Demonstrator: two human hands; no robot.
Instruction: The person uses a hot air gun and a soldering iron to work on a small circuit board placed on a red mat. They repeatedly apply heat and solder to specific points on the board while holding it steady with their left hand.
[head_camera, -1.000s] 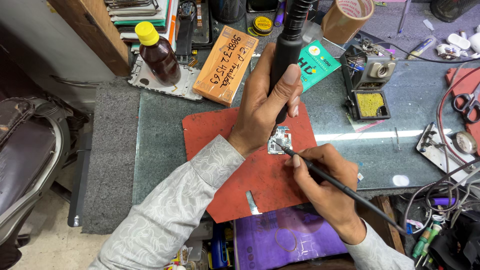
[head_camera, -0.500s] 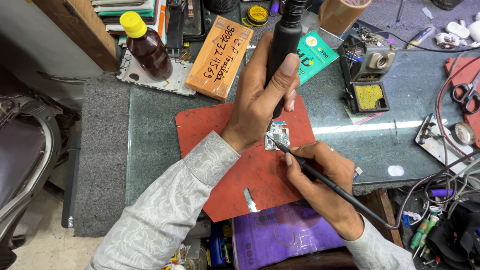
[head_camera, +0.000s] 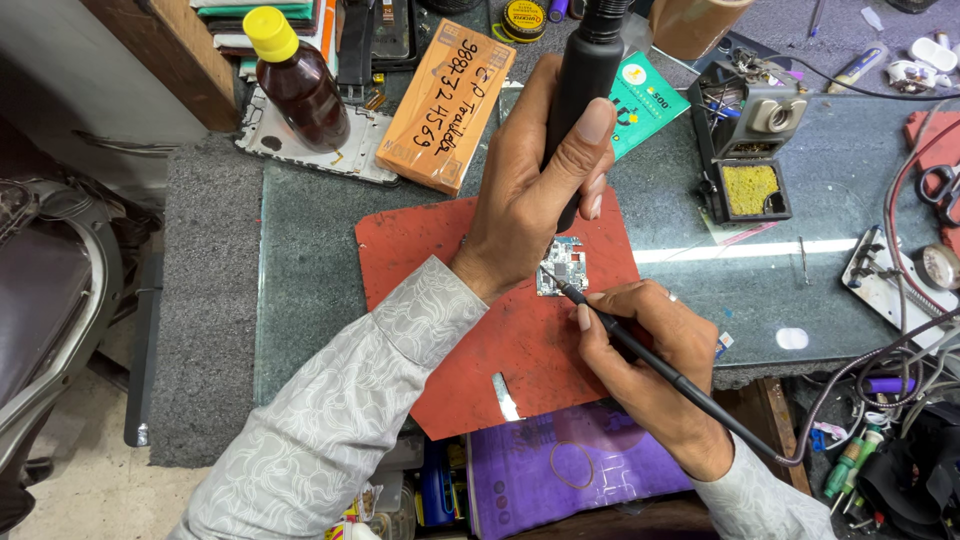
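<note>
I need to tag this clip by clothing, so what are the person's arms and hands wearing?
Both arms wear long, pale grey sleeves with a faint white wavy-line pattern and buttoned-style cuffs. The left hand and right hand are bare, without gloves; a thin ring may sit on a right finger, too small to confirm.

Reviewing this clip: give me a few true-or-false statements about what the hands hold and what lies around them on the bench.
1. The left hand grips a thick black tool handle held upright. True.
2. The right hand holds a screwdriver with a yellow handle. False: it holds a thin black corded tool like a pen.
3. The small circuit board lies on a red mat. True.
4. The brown bottle has a white cap. False: its cap is yellow.
5. The thin tool's tip meets the circuit board. True.
</note>
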